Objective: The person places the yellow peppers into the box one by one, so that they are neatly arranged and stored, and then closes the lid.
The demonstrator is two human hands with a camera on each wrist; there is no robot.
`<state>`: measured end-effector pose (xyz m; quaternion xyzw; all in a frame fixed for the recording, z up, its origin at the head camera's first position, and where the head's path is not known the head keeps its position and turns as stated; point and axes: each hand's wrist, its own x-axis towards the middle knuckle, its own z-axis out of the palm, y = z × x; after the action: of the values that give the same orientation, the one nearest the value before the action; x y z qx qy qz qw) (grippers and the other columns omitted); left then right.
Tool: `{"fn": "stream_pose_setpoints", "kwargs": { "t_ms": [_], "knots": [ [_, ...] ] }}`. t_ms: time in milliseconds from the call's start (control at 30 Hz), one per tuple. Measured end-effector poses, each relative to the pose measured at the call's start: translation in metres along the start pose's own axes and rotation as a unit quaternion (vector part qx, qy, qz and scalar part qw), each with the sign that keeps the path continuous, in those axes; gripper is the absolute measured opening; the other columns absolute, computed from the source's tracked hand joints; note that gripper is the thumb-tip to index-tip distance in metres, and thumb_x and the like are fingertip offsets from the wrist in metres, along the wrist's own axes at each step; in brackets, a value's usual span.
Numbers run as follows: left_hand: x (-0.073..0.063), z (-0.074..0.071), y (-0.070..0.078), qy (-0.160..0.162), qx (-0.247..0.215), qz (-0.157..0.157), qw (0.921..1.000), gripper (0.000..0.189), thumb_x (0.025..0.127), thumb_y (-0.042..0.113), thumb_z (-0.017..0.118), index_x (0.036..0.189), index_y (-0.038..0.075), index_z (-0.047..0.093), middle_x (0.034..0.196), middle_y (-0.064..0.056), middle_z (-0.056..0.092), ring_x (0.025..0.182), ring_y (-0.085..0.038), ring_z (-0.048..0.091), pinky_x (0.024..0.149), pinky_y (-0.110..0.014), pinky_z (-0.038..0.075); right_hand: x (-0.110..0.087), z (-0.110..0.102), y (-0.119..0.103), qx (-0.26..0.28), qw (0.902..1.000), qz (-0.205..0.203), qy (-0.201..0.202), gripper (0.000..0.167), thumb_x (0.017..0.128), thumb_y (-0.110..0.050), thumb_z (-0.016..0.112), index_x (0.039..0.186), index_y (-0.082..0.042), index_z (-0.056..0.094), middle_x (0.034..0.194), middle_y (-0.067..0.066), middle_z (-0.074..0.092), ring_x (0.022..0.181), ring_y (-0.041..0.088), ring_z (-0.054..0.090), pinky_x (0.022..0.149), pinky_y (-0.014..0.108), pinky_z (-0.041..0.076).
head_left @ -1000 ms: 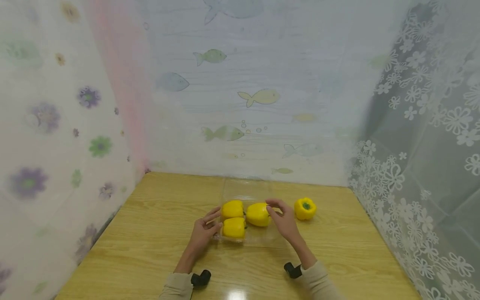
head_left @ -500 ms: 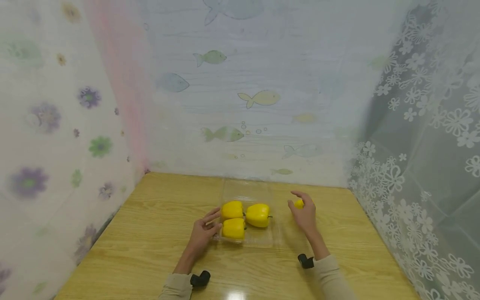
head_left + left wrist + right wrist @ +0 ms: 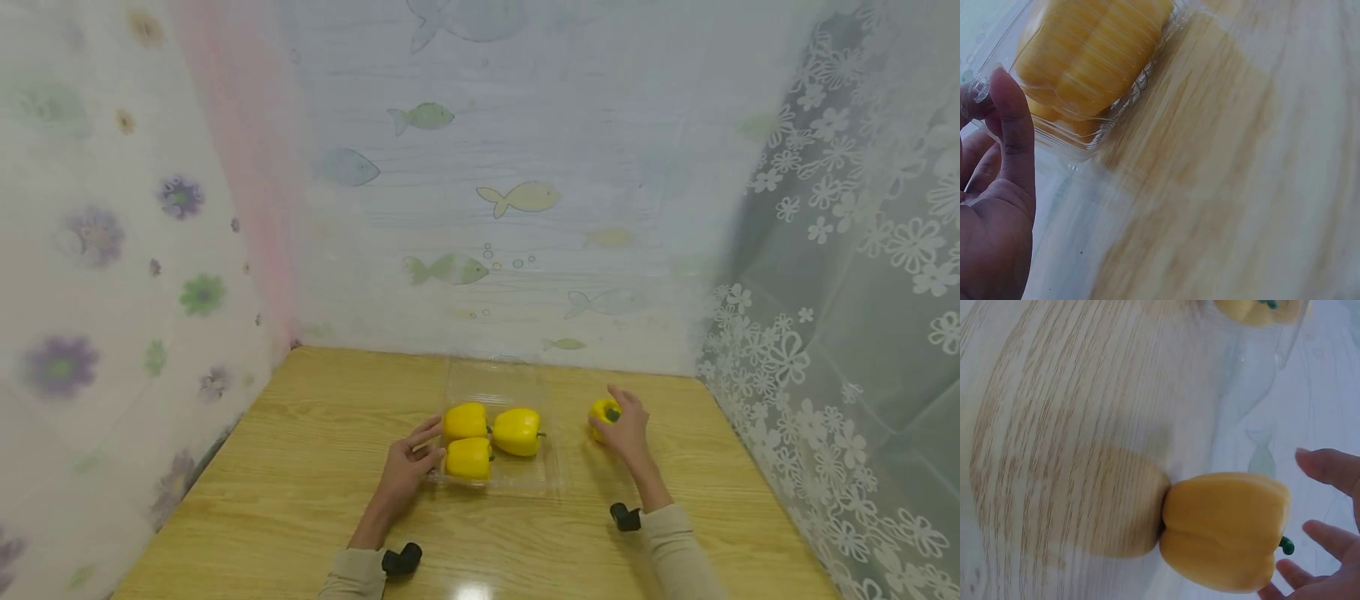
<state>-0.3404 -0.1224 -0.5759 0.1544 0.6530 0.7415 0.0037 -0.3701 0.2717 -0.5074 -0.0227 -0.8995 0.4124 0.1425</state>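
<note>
Yellow shows between the spread fingers of the right hand [image 3: 630, 425], which holds nothing — the right wrist view shows its thumb clear of the fourth pepper [image 3: 1225, 531]; the head view does not. The left hand [image 3: 408, 462] pinches the clear box [image 3: 528, 477]. Three other peppers [image 3: 517, 432] lie inside already; left outside is this one, upright on the bench [image 3: 300, 450], and the lid [image 3: 491, 383] is not closed.

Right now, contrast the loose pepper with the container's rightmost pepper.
The loose pepper stands upright, stem up; the rightmost pepper lies on its side, stem pointing right. The loose pepper is on the table, the rightmost pepper inside the clear container. Both are yellow with green stems.
</note>
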Motion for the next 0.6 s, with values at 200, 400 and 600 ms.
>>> {"fn": "stream_pose_setpoints", "kwargs": {
  "t_ms": [200, 400, 600],
  "knots": [
    [0.001, 0.001, -0.001, 0.008, 0.015, 0.001, 0.9999, 0.046, 0.096, 0.007, 0.07, 0.139, -0.006, 0.058, 0.159, -0.014, 0.042, 0.091, -0.006, 0.063, 0.069, -0.018, 0.053, 0.0, -0.002, 0.005, -0.051, 0.9982, 0.022, -0.025, 0.065, 0.088, -0.008, 0.072, 0.144, 0.012, 0.047, 0.15, 0.043, 0.03, 0.137, 0.063, 0.025, 0.111, 0.071, 0.024],
    [0.0, 0.001, 0.0, 0.014, 0.02, -0.006, 0.9997, 0.045, 0.096, 0.007, 0.07, 0.138, -0.003, 0.06, 0.158, -0.01, 0.044, 0.099, -0.006, 0.062, 0.073, -0.017, 0.052, 0.001, -0.006, 0.006, -0.08, 0.9963, 0.012, -0.03, 0.067, 0.088, -0.007, 0.074, 0.145, 0.013, 0.044, 0.142, 0.042, 0.04, 0.132, 0.059, 0.035, 0.11, 0.067, 0.031],
    [0.0, 0.002, -0.001, 0.019, 0.032, 0.005, 0.9993, 0.045, 0.096, 0.006, 0.07, 0.138, -0.005, 0.059, 0.158, -0.015, 0.044, 0.123, -0.018, 0.06, 0.083, -0.017, 0.052, 0.002, -0.013, 0.007, -0.104, 0.9937, -0.004, -0.043, 0.072, 0.086, -0.011, 0.079, 0.145, 0.014, 0.044, 0.137, 0.044, 0.04, 0.127, 0.061, 0.037, 0.106, 0.07, 0.034]
  ]
}}
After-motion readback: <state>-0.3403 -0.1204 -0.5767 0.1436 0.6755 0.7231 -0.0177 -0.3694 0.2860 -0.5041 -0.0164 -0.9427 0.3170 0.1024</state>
